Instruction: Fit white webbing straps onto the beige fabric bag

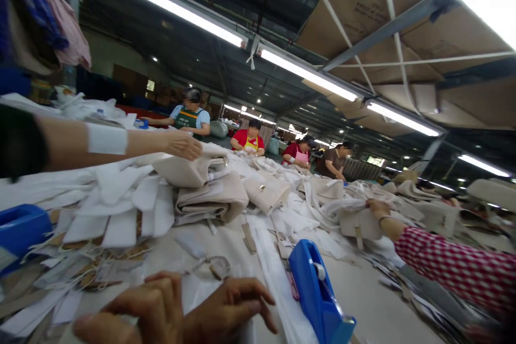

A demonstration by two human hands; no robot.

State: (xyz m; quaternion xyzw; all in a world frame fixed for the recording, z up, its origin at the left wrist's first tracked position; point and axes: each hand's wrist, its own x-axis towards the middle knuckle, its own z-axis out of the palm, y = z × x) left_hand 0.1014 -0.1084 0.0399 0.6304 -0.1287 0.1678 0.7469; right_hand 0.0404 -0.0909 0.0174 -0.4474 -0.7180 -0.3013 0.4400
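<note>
My left hand (139,306) is at the bottom edge, its fingers bent and blurred; I cannot make out anything in it. Close beside it, my right hand (229,303) has its fingers spread apart and loosely bent towards the right, with no object visible in them. A clear plastic piece (191,244) lies on the pale tabletop (363,290) just beyond my hands. To the right of my right hand stands a blue tape dispenser (312,285). Folded beige cloth pieces (213,199) are stacked further forward.
White strips and tags (121,226) with strings cover the left side, near another blue dispenser (24,231). A co-worker's bandaged arm (108,140) reaches over the cloth from the left. Another's checked sleeve (447,263) comes from the right, hand on cloth. Several people work beyond.
</note>
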